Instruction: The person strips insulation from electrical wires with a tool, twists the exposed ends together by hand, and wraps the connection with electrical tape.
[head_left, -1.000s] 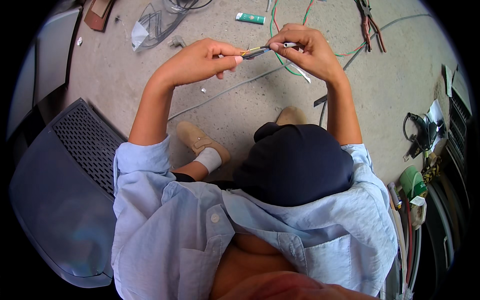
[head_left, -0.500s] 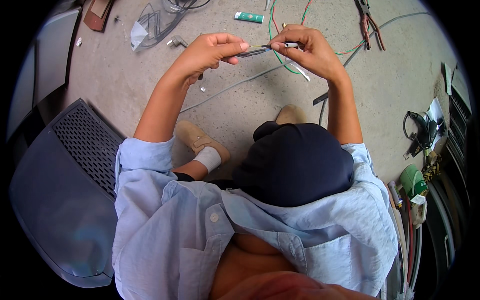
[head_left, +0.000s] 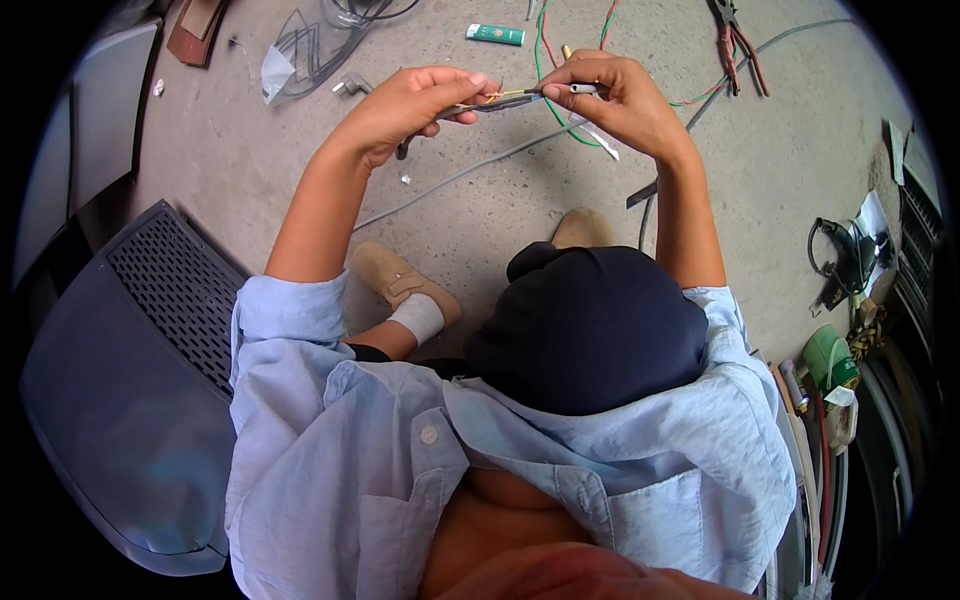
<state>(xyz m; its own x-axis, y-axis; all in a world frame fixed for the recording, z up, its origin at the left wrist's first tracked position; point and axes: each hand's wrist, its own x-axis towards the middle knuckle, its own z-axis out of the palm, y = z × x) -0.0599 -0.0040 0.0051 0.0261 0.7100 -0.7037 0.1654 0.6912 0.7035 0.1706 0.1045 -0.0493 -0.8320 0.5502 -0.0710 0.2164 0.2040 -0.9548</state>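
Above the floor, several thin wires (head_left: 518, 97), yellow and dark, stretch between my two hands. My left hand (head_left: 415, 100) is closed on their left end, thumb over the forefinger, with a dark cable piece showing below the palm. At the other end my right hand (head_left: 615, 95) pinches the wires between thumb and fingers. A short grey sleeve end (head_left: 583, 89) pokes out beside the right thumb. Under that hand lies a white strip (head_left: 603, 143), with green and red wires (head_left: 548, 45) looping on the floor nearby.
A green lighter (head_left: 496, 35), a grey plug (head_left: 352, 84), a clear bag (head_left: 315, 55) and pliers (head_left: 735, 45) lie on the concrete beyond my hands. A grey cable (head_left: 470, 167) crosses the floor. On my left stands a dark perforated panel (head_left: 170, 290); a green container (head_left: 828, 358) is at right.
My left thumb has lifted and shifted left along the wires, baring more of the yellow strand. My right hand has hardly moved.
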